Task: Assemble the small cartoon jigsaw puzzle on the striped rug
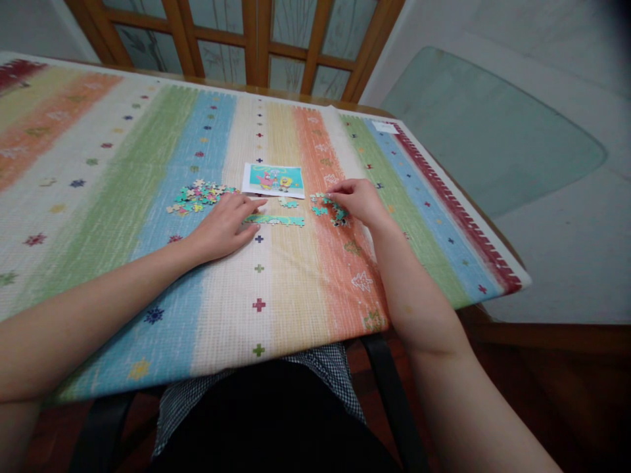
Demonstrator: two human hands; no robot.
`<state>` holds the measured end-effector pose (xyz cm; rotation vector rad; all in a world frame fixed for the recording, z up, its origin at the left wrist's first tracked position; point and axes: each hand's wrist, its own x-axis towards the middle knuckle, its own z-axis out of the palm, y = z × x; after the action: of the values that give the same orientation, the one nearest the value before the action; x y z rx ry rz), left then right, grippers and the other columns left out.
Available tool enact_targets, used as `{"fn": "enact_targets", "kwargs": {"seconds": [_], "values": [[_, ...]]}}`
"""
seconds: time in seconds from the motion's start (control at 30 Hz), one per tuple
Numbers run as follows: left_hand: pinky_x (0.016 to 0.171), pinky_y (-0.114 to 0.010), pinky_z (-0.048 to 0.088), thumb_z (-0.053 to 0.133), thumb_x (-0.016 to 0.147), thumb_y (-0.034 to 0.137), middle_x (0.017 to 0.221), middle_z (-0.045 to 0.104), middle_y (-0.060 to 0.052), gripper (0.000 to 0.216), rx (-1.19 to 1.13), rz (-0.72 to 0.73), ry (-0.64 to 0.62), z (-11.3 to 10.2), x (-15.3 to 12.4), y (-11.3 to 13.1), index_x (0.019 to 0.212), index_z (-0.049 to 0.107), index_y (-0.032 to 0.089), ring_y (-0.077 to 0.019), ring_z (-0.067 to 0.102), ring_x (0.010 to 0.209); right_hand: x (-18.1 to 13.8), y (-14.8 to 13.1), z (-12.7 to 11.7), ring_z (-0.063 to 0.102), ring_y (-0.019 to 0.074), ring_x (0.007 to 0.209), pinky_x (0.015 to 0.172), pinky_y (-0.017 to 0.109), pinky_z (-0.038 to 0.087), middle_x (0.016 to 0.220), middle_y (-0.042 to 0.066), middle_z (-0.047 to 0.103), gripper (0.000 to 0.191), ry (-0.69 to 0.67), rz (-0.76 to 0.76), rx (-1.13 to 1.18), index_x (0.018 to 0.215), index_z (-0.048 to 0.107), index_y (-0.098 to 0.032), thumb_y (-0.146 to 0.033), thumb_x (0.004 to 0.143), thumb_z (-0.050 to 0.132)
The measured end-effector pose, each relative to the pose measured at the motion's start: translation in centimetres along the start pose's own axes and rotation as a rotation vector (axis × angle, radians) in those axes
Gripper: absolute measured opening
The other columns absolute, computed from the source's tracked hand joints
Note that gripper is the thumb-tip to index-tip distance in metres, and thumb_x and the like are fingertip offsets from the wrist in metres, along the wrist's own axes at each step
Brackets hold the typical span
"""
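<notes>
My left hand [224,225] lies flat on the striped cloth, fingers stretched out, its fingertips touching the left end of a joined strip of teal puzzle pieces [279,221]. My right hand [355,199] is curled, its fingertips pinched over a small cluster of teal pieces [326,205]; what it grips is too small to name. A reference picture card [274,179] with cartoon figures lies just beyond the strip. A pile of loose mixed-colour pieces [197,196] sits to the left of the card.
A striped multicolour tablecloth [148,164] covers the table, whose right edge [473,223] runs diagonally. A small white label [384,127] lies at the far right corner. Wooden-framed glass panels [246,39] stand behind. My lap and chair arms are below the near edge.
</notes>
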<state>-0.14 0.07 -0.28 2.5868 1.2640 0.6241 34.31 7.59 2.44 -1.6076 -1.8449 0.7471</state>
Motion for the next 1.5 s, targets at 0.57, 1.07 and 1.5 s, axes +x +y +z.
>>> {"fn": "enact_targets", "kwargs": {"seconds": [0.57,1.07,1.5], "values": [[0.114,-0.052,0.041,0.053,0.104,0.039,0.131,0.064,-0.015,0.052,0.011,0.002,0.000,-0.1,0.0,0.1,0.152,0.054,0.019,-0.0322,0.053,0.124,-0.2,-0.5,-0.9,0.063,0.0193,0.071,0.069,0.034,0.048,0.079,0.005,0.075,0.012,-0.005,0.030,-0.031,0.095,0.084,-0.017,-0.024,0.091,0.076],[0.115,-0.054,0.041,0.053,0.103,0.038,0.133,0.062,-0.016,0.052,0.002,0.004,0.003,-0.1,0.0,0.0,0.152,0.054,0.019,-0.0333,0.053,0.126,-0.1,-0.5,-1.3,0.067,0.0225,0.082,0.076,0.036,0.051,0.089,0.006,0.078,0.011,0.011,0.027,-0.030,0.098,0.083,-0.021,-0.028,0.091,0.078],[0.114,-0.054,0.042,0.051,0.104,0.040,0.132,0.063,-0.017,0.053,0.025,0.005,0.004,0.0,0.0,0.0,0.152,0.055,0.017,-0.0335,0.054,0.125,0.4,1.6,-2.5,0.064,0.0208,0.072,0.069,0.035,0.045,0.075,0.004,0.073,0.018,-0.119,0.076,-0.295,0.076,0.075,-0.022,-0.025,0.075,0.092]]}}
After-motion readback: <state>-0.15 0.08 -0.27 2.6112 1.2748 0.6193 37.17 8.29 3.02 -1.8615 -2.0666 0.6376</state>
